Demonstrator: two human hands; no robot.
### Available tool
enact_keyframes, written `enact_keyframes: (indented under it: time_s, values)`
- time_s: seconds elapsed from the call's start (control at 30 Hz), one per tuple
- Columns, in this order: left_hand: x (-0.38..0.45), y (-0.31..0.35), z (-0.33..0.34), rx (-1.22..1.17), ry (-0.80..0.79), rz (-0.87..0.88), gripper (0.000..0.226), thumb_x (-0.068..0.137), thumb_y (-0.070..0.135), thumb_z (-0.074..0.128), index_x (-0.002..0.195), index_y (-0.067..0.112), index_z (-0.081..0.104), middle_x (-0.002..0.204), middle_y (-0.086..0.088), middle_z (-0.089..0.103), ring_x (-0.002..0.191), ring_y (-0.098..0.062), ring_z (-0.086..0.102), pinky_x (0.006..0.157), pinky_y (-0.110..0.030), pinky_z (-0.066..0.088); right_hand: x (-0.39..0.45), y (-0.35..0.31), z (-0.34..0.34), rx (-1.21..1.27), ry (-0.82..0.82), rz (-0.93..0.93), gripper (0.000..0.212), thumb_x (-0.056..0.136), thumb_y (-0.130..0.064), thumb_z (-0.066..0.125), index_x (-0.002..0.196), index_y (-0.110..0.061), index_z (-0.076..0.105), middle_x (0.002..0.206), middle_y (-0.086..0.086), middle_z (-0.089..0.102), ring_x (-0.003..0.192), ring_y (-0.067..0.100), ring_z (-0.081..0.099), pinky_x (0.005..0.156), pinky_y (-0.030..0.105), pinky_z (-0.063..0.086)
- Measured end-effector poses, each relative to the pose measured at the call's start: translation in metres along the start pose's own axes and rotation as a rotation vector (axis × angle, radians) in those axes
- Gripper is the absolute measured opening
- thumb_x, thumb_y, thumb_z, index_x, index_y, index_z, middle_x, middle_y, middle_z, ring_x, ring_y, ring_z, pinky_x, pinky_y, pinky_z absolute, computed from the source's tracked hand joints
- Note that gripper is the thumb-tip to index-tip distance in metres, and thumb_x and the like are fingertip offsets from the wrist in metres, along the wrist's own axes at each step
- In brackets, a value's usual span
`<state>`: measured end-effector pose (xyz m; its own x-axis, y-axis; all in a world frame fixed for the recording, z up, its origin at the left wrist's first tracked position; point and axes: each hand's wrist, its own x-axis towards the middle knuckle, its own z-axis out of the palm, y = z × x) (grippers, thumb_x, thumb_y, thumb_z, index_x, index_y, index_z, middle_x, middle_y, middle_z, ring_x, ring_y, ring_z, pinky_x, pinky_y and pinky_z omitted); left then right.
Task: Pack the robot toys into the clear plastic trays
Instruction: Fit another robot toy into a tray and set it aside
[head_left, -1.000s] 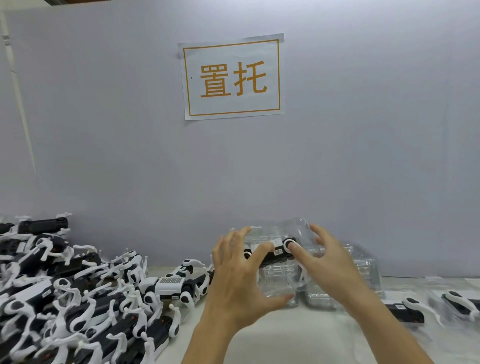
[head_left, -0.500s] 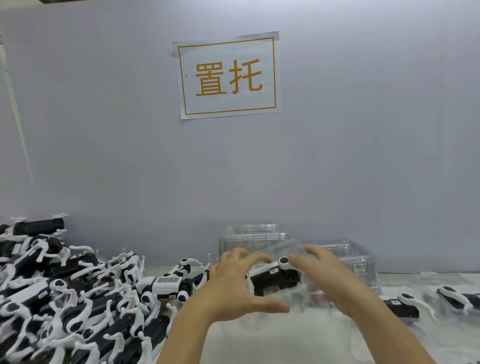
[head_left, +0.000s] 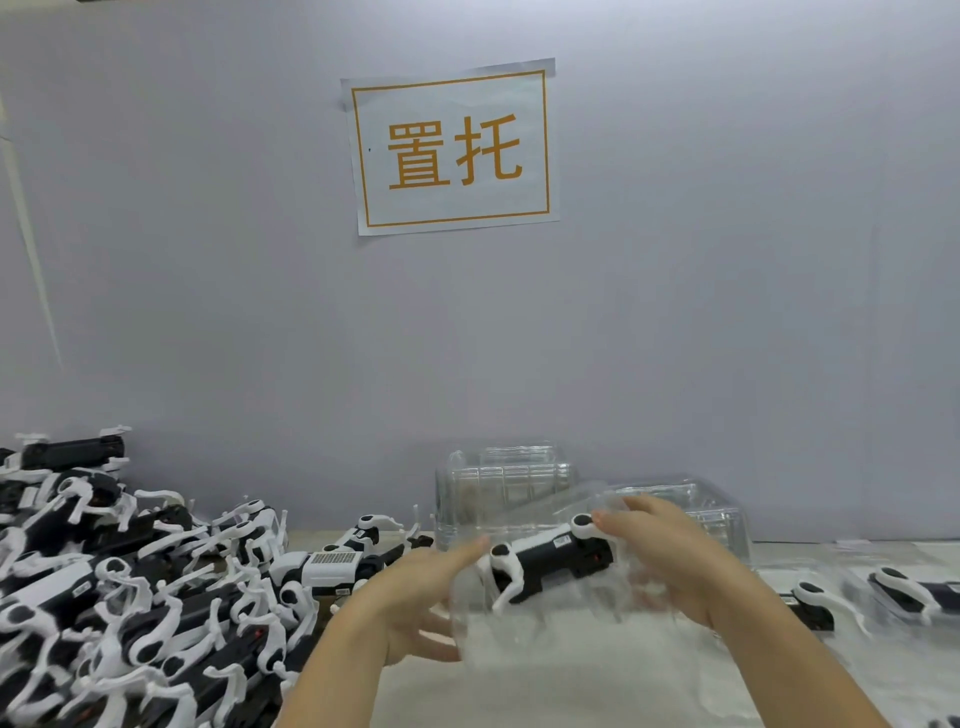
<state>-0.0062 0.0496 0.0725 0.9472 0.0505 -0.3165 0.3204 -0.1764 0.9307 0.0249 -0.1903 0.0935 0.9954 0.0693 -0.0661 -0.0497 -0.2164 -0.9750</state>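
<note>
A clear plastic tray (head_left: 545, 623) hangs just above the table, blurred by motion. Inside it lies a black and white robot toy (head_left: 545, 564), tilted up to the right. My left hand (head_left: 415, 597) holds the tray's left end, fingers stretched over its top corner and thumb below. My right hand (head_left: 670, 561) grips the right end, fingertips on top by the toy's white joint, thumb showing through the plastic underneath.
A big pile of loose robot toys (head_left: 130, 597) fills the left side of the table. Stacks of empty clear trays (head_left: 504, 488) stand against the wall behind my hands. Trays with toys in them (head_left: 914, 597) lie at the right. A paper sign (head_left: 452, 150) hangs on the wall.
Both hands have brought the tray with the toy down from in front of the tray stacks and nearer to me, close to the table. My left fingers have straightened.
</note>
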Motion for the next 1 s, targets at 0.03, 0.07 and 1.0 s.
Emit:
enact_keyframes:
  time_s: [0.03,0.07,1.0]
  values:
    - [0.001,0.000,0.003,-0.086,-0.034,-0.011,0.053,0.080,0.054,0.075,0.116,0.018,0.063,0.114,-0.016,0.067,0.076,-0.034,0.069,0.072,-0.044,0.060,0.000,-0.001,0.000,0.033,0.003,-0.014,0.035,0.094,-0.031,0.063,0.127,-0.021,0.056,0.114,0.000,0.059,0.093,0.021,0.062,0.066,0.035,0.054]
    - [0.001,0.001,0.006,-0.158,-0.072,-0.019,0.051,0.078,0.053,0.077,0.115,0.020,0.066,0.114,-0.017,0.069,0.080,-0.036,0.069,0.073,-0.047,0.060,0.000,-0.002,0.001,0.060,0.006,-0.022,0.034,0.094,-0.031,0.063,0.127,-0.021,0.057,0.115,0.001,0.060,0.095,0.022,0.062,0.073,0.039,0.055]
    - [0.031,0.052,0.159,-0.481,-0.210,0.125,0.054,0.077,0.021,0.079,0.125,0.021,0.055,0.128,-0.019,0.056,0.072,-0.038,0.066,0.066,-0.047,0.060,-0.059,-0.062,-0.067,0.237,0.394,-0.437,0.019,0.099,-0.031,0.053,0.105,-0.026,0.070,0.102,0.000,0.070,0.092,0.015,0.068,0.088,0.033,0.053]
